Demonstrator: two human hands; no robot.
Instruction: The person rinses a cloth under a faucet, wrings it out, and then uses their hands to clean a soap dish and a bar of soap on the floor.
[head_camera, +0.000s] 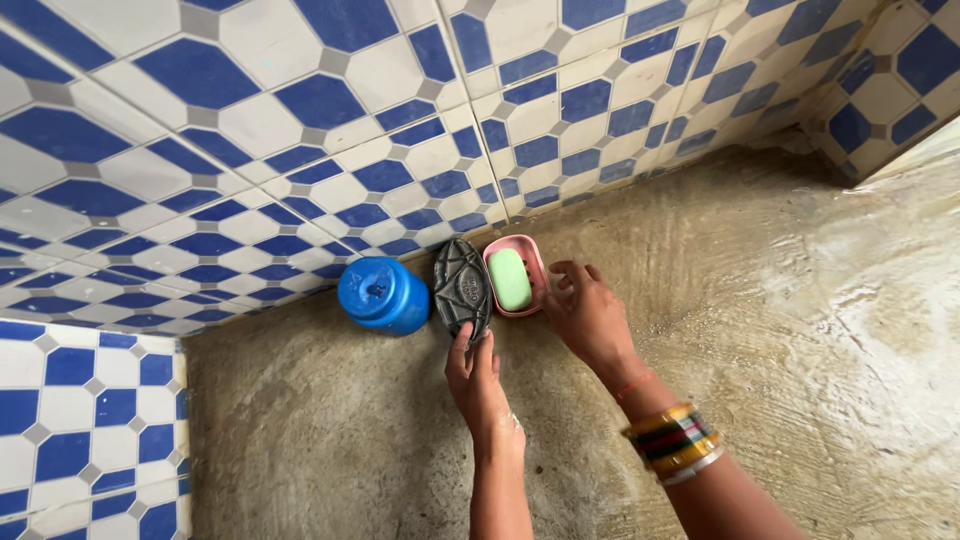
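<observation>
My left hand (478, 385) reaches forward and its fingertips touch the near end of a dark grey oval lid or dish (462, 285) that leans against the tiled wall. My right hand (585, 312), with coloured bangles on the wrist, rests its fingers on the right rim of a pink soap dish (531, 256) holding a green bar of soap (510, 280). A blue plastic container (382, 295) lies on its side just left of the dark oval piece.
A wall of blue and white tiles (300, 130) runs along the back and left. The floor (780, 300) is wet, stained concrete. Another tiled wall corner (890, 90) stands at the far right.
</observation>
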